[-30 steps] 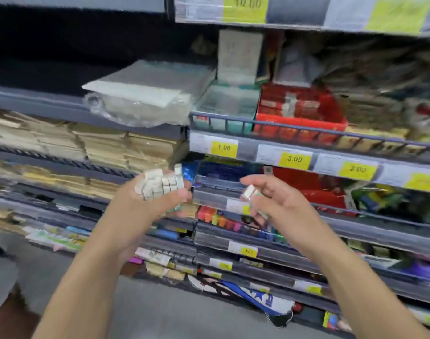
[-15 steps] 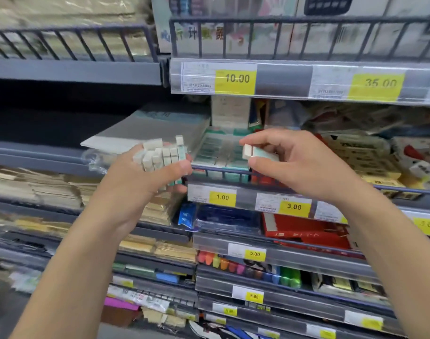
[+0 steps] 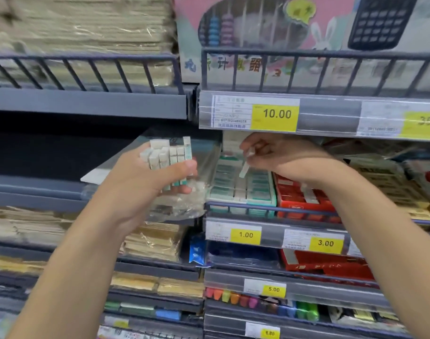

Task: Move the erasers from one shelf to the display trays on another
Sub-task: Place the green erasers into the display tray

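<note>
Meanwhile, at frame centre, the left hand (image 3: pixel 145 177) is gripping a bundle of erasers (image 3: pixel 169 156) while the right hand (image 3: pixel 277 155) is apparently pinching one eraser (image 3: pixel 245 167) above the green display tray (image 3: pixel 243 189).

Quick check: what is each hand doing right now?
Left hand: grips a bunch of erasers.
Right hand: pinches one eraser over the green display tray.

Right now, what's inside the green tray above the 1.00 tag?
The green tray holds rows of green-sleeved erasers. The right hand is lowering one more eraser in. The hand covers the tray's back.
</note>
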A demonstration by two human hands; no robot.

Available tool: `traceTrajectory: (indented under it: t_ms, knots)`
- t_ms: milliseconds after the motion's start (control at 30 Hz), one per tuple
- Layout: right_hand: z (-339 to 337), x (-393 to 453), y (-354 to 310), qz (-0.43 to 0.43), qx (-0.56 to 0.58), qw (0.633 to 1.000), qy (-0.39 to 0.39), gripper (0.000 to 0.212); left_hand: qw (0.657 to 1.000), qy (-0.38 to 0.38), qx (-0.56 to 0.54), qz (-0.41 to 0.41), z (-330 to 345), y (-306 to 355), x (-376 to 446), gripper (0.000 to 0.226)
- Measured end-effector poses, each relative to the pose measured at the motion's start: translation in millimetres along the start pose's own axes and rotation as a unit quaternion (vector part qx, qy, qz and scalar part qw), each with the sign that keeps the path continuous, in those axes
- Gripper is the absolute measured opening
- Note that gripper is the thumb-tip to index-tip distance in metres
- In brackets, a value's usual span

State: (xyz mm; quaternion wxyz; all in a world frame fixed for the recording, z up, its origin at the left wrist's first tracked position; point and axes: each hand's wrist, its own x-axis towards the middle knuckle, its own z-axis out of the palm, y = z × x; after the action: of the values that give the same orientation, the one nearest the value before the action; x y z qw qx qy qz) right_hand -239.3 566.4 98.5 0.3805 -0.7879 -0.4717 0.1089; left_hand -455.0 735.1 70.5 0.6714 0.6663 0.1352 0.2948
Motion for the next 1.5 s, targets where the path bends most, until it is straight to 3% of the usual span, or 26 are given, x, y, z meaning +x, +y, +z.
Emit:
traceTrajectory:
  t_ms: [267, 567, 900, 967, 1033, 1133, 1367, 1500]
  knots:
    - [17.8, 27.4, 9.6, 0.044, -0.106, 0.993, 0.042, 0.006, 0.999, -0.04, -0.001, -0.033, -7.5, -2.5, 17.1, 0.04]
    - [38.8, 39.5, 10.1, 0.007, -0.243, 0.97, 0.021, 0.015, 0.997, -0.057, 0.011, -0.042, -8.6, -3.0, 21.1, 0.036]
    - [31.1, 39.2, 11.8, 0.018, -0.222, 0.975, 0.008, 0.016, 0.997, -0.058, 0.032, -0.035, -0.2, 2.6, 19.9, 0.034]
    - [23.9, 32.8, 9.7, 0.034, -0.152, 0.987, 0.031, 0.017, 0.997, -0.055, 0.049, -0.034, 2.3, 3.8, 20.0, 0.031]
    - [21.8, 18.8, 2.8, 0.013, 0.021, 1.0, -0.005, 0.024, 0.995, -0.058, 0.074, -0.033, 5.1, 3.6, 21.6, 0.02]
    - [27.7, -0.5, -7.8, -0.064, 0.206, 0.975, -0.049, 0.034, 0.992, -0.069, 0.107, -0.017, 10.1, 1.9, 23.5, 0.012]
    - [44.4, -5.9, -14.9, -0.066, 0.272, 0.96, -0.005, 0.025, 0.987, -0.089, 0.134, -0.003, 14.8, 2.6, 25.1, 0.012]
    - [39.3, -6.9, -14.9, -0.037, 0.357, 0.932, 0.039, 0.015, 0.992, -0.076, 0.101, -0.021, 12.7, 0.0, 27.3, 0.013]
